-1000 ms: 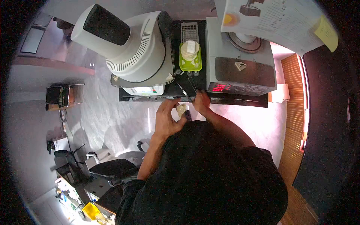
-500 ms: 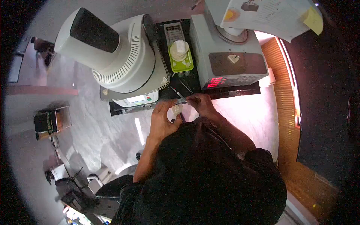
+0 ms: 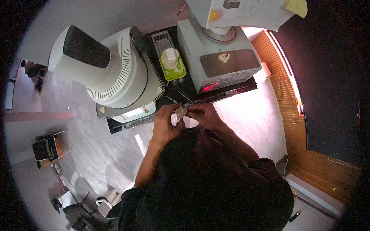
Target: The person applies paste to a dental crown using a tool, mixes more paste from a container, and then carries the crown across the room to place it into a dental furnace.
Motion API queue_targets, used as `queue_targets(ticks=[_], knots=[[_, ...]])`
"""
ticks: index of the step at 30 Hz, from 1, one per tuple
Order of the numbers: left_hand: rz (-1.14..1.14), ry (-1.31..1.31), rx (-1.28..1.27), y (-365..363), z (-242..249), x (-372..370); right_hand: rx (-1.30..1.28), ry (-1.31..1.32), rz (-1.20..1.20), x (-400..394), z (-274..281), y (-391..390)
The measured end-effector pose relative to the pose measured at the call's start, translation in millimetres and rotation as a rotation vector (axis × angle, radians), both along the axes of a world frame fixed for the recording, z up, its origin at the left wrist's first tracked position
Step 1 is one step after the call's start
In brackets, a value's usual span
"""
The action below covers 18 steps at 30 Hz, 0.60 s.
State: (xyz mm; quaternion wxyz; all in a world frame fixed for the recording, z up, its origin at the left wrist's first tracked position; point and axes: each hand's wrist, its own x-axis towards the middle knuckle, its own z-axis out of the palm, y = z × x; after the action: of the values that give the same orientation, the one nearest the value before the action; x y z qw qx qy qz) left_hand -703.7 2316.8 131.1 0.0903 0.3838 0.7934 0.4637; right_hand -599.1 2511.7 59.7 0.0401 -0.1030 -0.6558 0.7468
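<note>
In the head view, a small pale round disc [image 3: 181,112] with a dotted, grid-like surface is held up in front of the bench edge. My left hand [image 3: 165,122] is closed around its left side, thumb below and fingers above. My right hand [image 3: 205,116] is at the disc's right edge, its fingers bent and pinched together. Whether a small item sits between those fingertips I cannot make out. Just beyond the hands, tweezers [image 3: 182,93] and a thin pen-like tool [image 3: 172,99] lie on the black bench top.
A white domed furnace [image 3: 123,73] stands left on the bench [image 3: 115,126], a boxy grey furnace [image 3: 216,57] right. Between them, a green tray [image 3: 178,74] holds stacked white round pieces [image 3: 170,58], before a wire rack [image 3: 162,41]. Printed sheets [image 3: 254,15] hang above.
The camera view has shifted, so the bench appears further left and lower. My right hand has come from the bench edge to the disc. The disc's gridded face now shows more.
</note>
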Motion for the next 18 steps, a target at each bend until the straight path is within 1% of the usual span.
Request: queue_targets(ticks=[3,6,8,11,15,18], knots=[[0.01,-0.049,-0.003,2,2,8,0.118,-0.076,0.068,3,16,5],[0.008,-0.024,-0.005,4,-3,10,0.006,-0.061,0.023,6,27,1],[-0.005,0.023,-0.003,5,-1,12,0.021,-0.053,0.032,8,24,1],[0.008,-0.047,-0.02,4,-4,15,0.053,-0.054,0.039,9,20,1],[0.006,-0.039,-0.063,1,-2,18,0.071,-0.127,0.043,11,14,0],[0.008,-0.004,-0.081,-2,-1,20,0.071,-0.045,0.066,11,12,-2]])
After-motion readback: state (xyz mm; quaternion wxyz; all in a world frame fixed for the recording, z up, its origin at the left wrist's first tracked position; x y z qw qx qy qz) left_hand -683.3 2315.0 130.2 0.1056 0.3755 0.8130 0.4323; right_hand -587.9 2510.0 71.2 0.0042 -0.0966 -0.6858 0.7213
